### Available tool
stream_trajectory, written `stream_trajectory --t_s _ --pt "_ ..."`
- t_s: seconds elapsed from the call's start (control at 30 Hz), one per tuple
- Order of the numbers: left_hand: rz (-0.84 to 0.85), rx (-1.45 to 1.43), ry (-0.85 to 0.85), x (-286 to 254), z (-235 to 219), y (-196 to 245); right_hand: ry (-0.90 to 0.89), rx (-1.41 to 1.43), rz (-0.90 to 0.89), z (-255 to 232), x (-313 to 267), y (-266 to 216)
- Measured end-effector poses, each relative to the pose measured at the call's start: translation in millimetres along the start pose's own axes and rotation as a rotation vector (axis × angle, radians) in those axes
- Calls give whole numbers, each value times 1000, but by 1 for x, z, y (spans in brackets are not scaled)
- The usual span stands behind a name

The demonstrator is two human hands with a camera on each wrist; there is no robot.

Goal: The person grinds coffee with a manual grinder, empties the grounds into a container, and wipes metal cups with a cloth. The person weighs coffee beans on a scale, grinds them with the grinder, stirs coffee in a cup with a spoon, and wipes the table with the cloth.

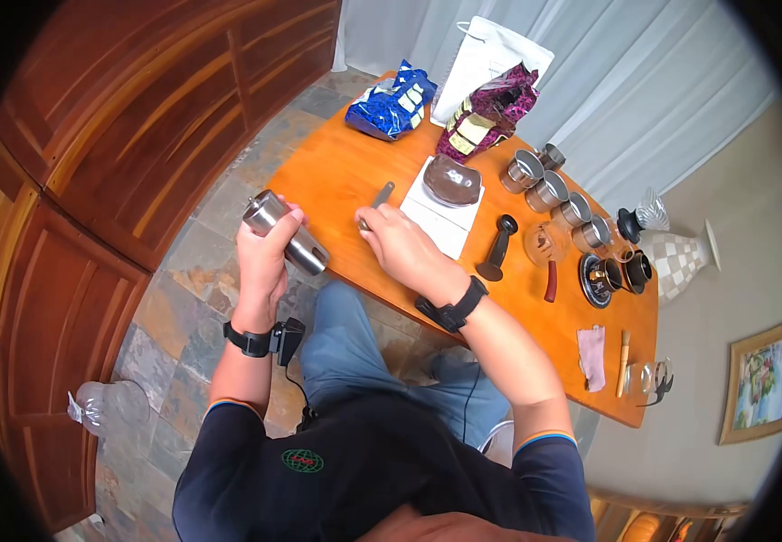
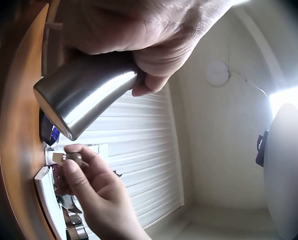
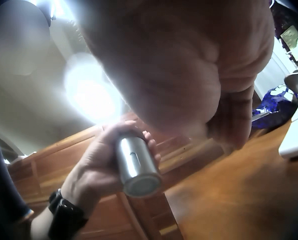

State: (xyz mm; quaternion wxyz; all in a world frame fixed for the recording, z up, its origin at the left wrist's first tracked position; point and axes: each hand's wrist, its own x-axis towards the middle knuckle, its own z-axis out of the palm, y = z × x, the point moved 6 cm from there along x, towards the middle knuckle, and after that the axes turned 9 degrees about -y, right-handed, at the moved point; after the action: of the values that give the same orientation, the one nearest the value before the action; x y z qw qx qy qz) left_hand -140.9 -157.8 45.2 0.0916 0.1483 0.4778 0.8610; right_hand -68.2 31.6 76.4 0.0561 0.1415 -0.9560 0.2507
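Note:
My left hand (image 1: pixel 267 250) grips a steel cylinder (image 1: pixel 308 253), tilted, beside the table's front edge; the right wrist view shows the same cylinder (image 3: pixel 138 165) with a slot in its side. My right hand (image 1: pixel 407 253) pinches a thin metal crank handle (image 1: pixel 384 193) over the table. In the left wrist view a round knob (image 2: pixel 73 158) sits between the thumb and fingers of my right hand (image 2: pixel 106 200). A white scale (image 1: pixel 440 217) lies beyond that hand, with a dark glossy dish (image 1: pixel 452 180) on its far end.
Blue (image 1: pixel 393 101) and purple bags (image 1: pixel 488 112) and a white paper bag (image 1: pixel 490 63) stand at the far side. To the right are a black tamper-like tool (image 1: pixel 499 248), several metal cups (image 1: pixel 547 191), a glass pot (image 1: pixel 546 242), a pink cloth (image 1: pixel 592 358) and a brush (image 1: pixel 624 363).

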Motion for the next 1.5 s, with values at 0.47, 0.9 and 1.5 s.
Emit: stream_trajectory --t_s 0.47,0.9,1.5 --pt "-164 -224 -15 9 43 -15 -35 -64 188 29 -6 49" --pt "-300 -395 -461 -18 142 -52 196 764 322 -44 -181 4" --pt "-593 -267 -1029 -80 295 -108 173 1436 229 -51 -245 39"
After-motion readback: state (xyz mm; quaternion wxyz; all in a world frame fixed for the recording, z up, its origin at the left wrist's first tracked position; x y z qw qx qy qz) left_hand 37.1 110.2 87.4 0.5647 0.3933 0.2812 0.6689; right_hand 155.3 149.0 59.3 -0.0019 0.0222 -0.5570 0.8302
